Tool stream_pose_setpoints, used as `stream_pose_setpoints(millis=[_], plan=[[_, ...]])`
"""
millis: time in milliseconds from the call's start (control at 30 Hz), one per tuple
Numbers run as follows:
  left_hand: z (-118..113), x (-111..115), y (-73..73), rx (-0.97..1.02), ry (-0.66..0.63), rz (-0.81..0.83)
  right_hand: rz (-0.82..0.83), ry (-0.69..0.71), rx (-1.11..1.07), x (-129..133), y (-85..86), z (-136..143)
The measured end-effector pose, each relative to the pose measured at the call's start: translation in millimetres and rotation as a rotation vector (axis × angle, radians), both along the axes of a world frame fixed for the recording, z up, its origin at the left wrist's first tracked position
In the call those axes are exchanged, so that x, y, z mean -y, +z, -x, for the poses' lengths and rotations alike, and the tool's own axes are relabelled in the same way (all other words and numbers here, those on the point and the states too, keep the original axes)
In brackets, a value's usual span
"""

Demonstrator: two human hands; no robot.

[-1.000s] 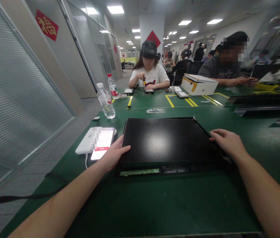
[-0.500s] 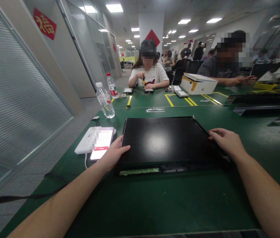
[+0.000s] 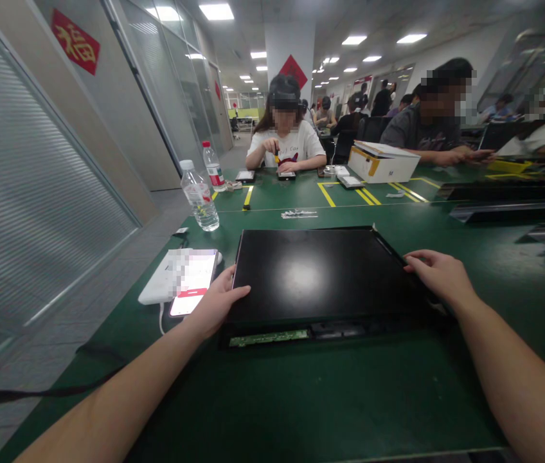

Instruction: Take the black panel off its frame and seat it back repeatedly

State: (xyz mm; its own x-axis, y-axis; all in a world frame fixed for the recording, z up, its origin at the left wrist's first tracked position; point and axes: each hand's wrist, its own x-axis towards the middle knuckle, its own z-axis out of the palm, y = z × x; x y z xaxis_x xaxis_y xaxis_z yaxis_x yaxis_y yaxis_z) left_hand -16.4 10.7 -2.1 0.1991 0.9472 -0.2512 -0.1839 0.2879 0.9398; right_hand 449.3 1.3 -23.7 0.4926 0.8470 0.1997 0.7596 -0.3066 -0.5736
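Note:
A black, glossy display panel [image 3: 301, 276] lies in front of me over a black frame [image 3: 388, 247], whose rim shows along the right side. A green circuit board strip [image 3: 268, 337] is exposed at the near edge. My left hand [image 3: 219, 301] is closed on the panel's left edge, its thumb on the top face and its fingers at the side, partly hidden. On the right side, my right hand [image 3: 436, 273] pinches the frame's rim between thumb and fingers.
Left of the panel, a lit phone [image 3: 194, 281] leans over a white device [image 3: 159, 280] with a cable. Two water bottles [image 3: 200, 199] stand behind them. Across the green table [image 3: 311, 399], a co-worker [image 3: 286, 148] handles a small device. A white box [image 3: 383, 164] and long black strips [image 3: 513, 209] are further right.
The whole view has shifted slightly, so everything sits a little further left. Both hands keep their hold at the panel's sides.

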Motion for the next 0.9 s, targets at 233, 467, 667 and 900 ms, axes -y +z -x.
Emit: stream_pose_setpoints(millis=[233,467,667,900], plan=[[-0.4,-0.2,-0.1,0.011,0.001,-0.006,0.006,0.009,0.003,0.0,0.5,-0.8],[-0.3,-0.3,-2.9,0.033,-0.008,-0.028,0.053,-0.007,-0.017,-0.1,3.3,1.5],[1.0,-1.4,-4.1,0.026,-0.005,-0.032,0.040,-0.008,-0.039,-0.3,5.2,2.4],[0.5,-0.9,-3.6,0.007,-0.017,-0.039,0.066,-0.019,-0.091,-1.4,5.1,-0.3]])
